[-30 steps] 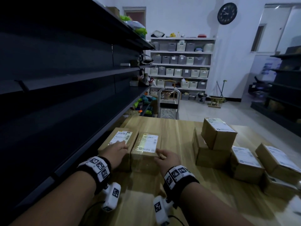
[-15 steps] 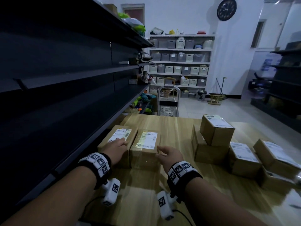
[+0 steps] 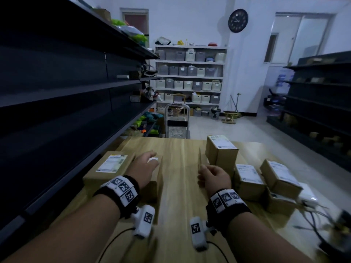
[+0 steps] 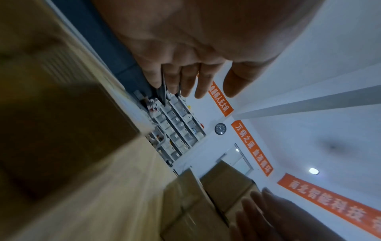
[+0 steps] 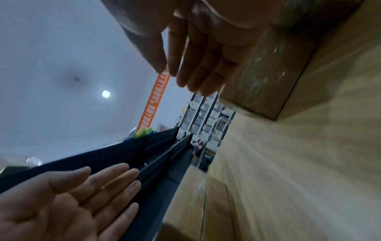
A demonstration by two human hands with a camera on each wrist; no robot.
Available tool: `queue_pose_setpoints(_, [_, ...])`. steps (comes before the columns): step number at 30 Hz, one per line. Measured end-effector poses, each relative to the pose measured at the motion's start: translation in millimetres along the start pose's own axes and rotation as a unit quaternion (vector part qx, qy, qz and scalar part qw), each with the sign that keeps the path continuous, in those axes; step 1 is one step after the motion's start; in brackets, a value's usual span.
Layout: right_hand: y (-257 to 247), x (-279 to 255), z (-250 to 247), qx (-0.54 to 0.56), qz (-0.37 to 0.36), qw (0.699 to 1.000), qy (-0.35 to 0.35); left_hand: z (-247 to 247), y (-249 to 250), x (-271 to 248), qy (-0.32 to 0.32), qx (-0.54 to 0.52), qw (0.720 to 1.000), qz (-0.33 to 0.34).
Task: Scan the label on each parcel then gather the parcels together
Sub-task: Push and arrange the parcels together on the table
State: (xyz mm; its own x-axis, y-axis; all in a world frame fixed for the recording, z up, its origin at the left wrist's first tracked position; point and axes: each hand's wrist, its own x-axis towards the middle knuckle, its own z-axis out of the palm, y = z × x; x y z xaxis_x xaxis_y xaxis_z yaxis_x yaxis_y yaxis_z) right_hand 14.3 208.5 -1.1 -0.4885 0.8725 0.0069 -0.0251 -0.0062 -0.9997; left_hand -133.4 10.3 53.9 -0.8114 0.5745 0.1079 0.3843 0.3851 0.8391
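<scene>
Now that both hands have come off the two brown cardboard parcels (image 3: 121, 173) at the wooden surface's (image 3: 180, 186) left, my left hand (image 3: 145, 168) and right hand (image 3: 213, 177) hover open-fingered, grips empty; remaining parcels (image 3: 248, 179) sit right, ungathered

1. I see a dim, blue-tinted room; the white back wall (image 3: 190, 21) is the brightest area in the head view.
2. One round ceiling lamp (image 5: 105, 94) glows in the right wrist view, its edge soft.
3. The dark metal shelving (image 3: 57, 92) on the left sinks nearly to black.
4. The pale wooden worktop (image 5: 309, 163) is streaked with motion blur in both wrist views.
5. The brown cardboard parcel (image 4: 57, 138) nearest the left wrist camera is a shadowed, unfocused mass.
6. Straight lines bow towards the head view's edges.
</scene>
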Motion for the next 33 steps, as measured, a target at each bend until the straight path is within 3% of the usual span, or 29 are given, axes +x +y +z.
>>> queue_pose_setpoints(6, [-15,16,-73,-0.002,0.000,0.995,0.097,74,39,7,-0.029,-0.095,0.995,0.008])
queue_pose_setpoints(12, [-27,36,-113,-0.027,0.024,0.996,0.086,120,70,10,-0.061,-0.147,0.987,0.004])
queue_pose_setpoints(15, [-34,53,-114,-0.086,0.019,0.995,0.043,137,84,14,-0.075,-0.148,0.986,0.011])
queue_pose_setpoints(20, [-52,62,-102,-0.001,0.029,0.999,0.022,160,92,29,-0.116,-0.130,0.985,0.013])
queue_pose_setpoints(23, [-49,67,-99,0.001,0.086,0.996,0.009,169,94,38,-0.127,-0.222,0.966,-0.044])
queue_pose_setpoints(27, [-34,84,-97,-0.037,0.105,0.994,-0.013,172,96,39,-0.163,-0.294,0.940,-0.059])
queue_pose_setpoints(33, [-39,57,-72,0.029,0.075,0.997,-0.023,155,86,40,-0.121,-0.289,0.949,-0.022])
